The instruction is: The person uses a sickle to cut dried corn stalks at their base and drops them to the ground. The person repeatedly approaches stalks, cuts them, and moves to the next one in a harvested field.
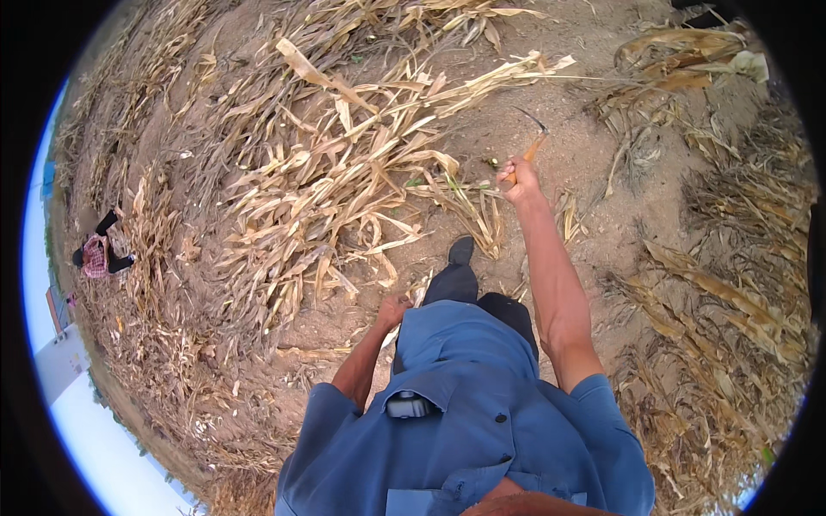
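Observation:
My right hand [518, 178] is stretched out ahead over bare soil, its fingers wrapped around the orange handle of a sickle [531, 148]. The thin, dark, curved blade points away and to the left, apart from any stalk. Just left of this hand lies a small bundle of dry corn stalks [471, 206]. Beside my left thigh hangs my left hand [395, 310], low over the ground; its fingers are too small and partly hidden to show whether they hold anything. A large heap of cut, dry corn stalks [331, 185] lies ahead and to the left.
My dark shoe [462, 250] stands close to the heap. More dry stalks [723, 301] lie along the right, with another pile [684, 64] at the far right. At the far left, a person in a checked shirt [96, 256] bends among stalks.

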Motion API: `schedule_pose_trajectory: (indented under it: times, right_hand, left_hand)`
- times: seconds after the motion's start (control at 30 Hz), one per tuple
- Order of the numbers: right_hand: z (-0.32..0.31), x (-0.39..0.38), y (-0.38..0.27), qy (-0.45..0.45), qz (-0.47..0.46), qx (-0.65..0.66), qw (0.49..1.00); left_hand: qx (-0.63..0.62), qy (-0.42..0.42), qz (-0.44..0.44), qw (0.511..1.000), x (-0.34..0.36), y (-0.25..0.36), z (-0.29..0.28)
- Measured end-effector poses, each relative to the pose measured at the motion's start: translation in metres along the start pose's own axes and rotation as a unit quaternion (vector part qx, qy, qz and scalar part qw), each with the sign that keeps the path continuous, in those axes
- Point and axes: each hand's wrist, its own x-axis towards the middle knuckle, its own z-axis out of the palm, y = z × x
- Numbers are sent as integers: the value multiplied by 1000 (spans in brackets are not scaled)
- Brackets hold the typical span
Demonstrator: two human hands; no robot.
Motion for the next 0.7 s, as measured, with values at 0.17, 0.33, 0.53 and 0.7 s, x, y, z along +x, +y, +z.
schedule_pose_trajectory:
  times: [0.17, 0.33, 0.53, 0.7]
  right_hand:
    - [-181, -24, -1, 85, 1, 134, 987]
    - [-348, -112, 32, 164, -91, 267, 945]
    - [-458, -238, 84, 338, -185, 425, 819]
    - [-494, -276, 98, 339, -250, 496, 759]
  left_hand:
    - [-203, -77, 62, 974, 5, 14, 4]
    - [-47, -152, 180, 971, 73, -19, -25]
    - [20, -138, -184, 973, 142, 101, -27]
    - [-23, -210, -59, 976, 217, 214, -6]
